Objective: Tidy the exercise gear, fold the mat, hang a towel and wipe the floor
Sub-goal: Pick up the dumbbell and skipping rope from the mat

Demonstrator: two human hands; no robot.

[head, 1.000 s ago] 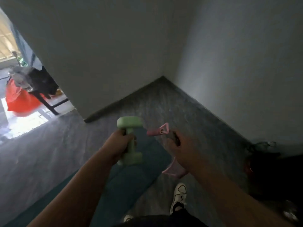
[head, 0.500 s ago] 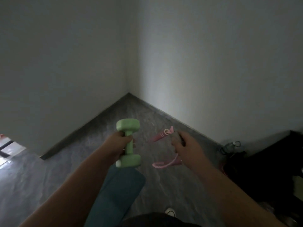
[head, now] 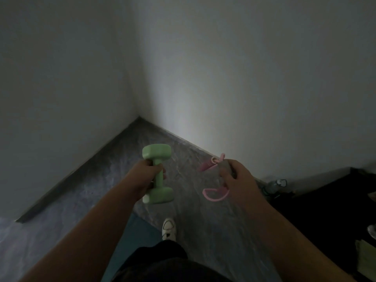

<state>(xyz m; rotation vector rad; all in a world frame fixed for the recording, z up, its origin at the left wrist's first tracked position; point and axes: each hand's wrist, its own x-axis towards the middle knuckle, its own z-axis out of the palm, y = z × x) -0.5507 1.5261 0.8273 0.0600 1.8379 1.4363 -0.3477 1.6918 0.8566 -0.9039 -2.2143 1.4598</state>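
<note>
My left hand (head: 143, 176) grips the bar of a pale green dumbbell (head: 157, 177), held upright in front of me. My right hand (head: 237, 178) holds a pink skipping rope (head: 215, 193) by its handles; one pink handle end (head: 206, 164) sticks out to the left and a loop of cord hangs below my fingers. A teal exercise mat (head: 134, 237) lies on the floor beneath my left forearm, mostly hidden by my arm and body.
I face a dim room corner (head: 139, 119) where two pale walls meet grey marbled floor (head: 85, 188). Dark furniture (head: 329, 204) fills the right side, with a water bottle (head: 274, 186) at its base. My white shoe (head: 168, 228) stands on the floor.
The view has swung right, away from the bright doorway, and closer to the corner. Both hands keep their hold on the dumbbell and the rope. The mat now lies behind my foot.
</note>
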